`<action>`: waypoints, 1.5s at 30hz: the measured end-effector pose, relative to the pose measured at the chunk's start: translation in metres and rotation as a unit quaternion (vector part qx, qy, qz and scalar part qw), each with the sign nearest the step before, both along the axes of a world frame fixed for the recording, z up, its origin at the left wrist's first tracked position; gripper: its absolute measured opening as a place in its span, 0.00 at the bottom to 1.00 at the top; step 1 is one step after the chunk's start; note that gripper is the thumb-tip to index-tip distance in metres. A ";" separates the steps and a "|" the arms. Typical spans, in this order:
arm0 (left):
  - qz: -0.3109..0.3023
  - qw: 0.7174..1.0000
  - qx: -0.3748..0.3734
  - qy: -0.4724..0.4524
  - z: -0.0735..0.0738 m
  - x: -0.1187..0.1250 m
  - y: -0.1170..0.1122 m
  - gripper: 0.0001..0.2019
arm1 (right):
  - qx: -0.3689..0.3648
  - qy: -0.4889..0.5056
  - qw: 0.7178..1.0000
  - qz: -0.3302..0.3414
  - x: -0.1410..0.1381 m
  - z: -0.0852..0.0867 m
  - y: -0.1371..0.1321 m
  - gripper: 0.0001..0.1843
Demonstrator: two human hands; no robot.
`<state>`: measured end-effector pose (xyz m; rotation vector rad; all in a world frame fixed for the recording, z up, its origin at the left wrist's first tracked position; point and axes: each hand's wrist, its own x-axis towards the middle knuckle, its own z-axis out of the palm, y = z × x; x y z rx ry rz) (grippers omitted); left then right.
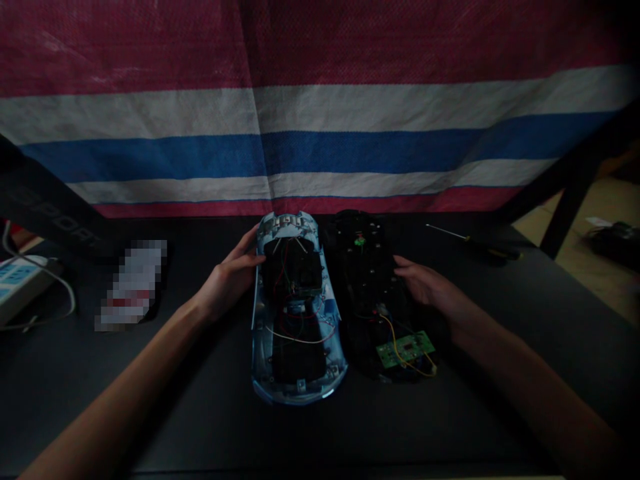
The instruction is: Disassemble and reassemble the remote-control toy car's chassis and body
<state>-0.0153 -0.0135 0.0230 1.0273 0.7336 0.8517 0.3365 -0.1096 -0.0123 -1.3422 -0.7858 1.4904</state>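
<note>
Blue plastic car shell (299, 327) lies inverted mid-surface, the left hand (231, 280) half-open against its side. The right hand (425, 283) rests open on the black chassis (367, 280) alongside. Judged step: halves separated, and further handling calls for care around the exposed yellow wire (393, 337).

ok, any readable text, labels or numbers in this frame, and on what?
"SPOR": faint letters on the dark band at far left; the rest fades into the dark.
Blurred, unreadable: flat item right of the power strip.
Too small to read: blue markings on the power strip; print on the green circuit board lying on the black chassis.
No text seen: blue car shell.
</note>
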 end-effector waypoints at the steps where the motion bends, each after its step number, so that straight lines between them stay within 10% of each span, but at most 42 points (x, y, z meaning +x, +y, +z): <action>1: 0.000 1.000 0.000 0.000 0.000 0.000 0.000 0.42 | -0.017 0.005 1.000 -0.014 -0.002 0.002 0.000 0.29; 45: 0.009 1.000 0.007 0.010 0.002 -0.001 0.001 0.41 | -0.021 0.037 0.999 -0.015 -0.003 0.006 0.001 0.30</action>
